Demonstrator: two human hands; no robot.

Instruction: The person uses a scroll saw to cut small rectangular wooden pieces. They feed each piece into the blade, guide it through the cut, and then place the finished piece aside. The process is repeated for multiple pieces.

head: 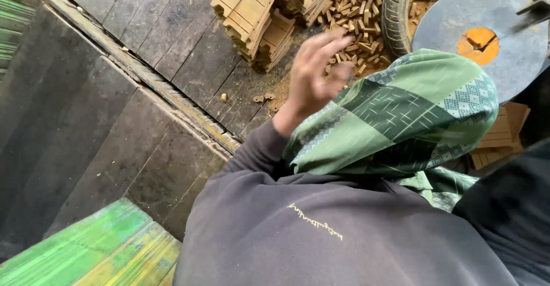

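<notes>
Left hand (312, 74) raised, fingers spread, holding nothing, blurred above the small wood offcuts (361, 20) on the plank floor (189, 45). Right hand out of view. Best to reach low and pinch one offcut, clear of the stacked slats (252, 11).

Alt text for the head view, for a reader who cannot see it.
A raised left hand, fingers spread and holding nothing, hovers above a dark plank floor strewn with small wooden blocks and stacked wooden pieces. Green patterned cloth covers the knee.
</notes>
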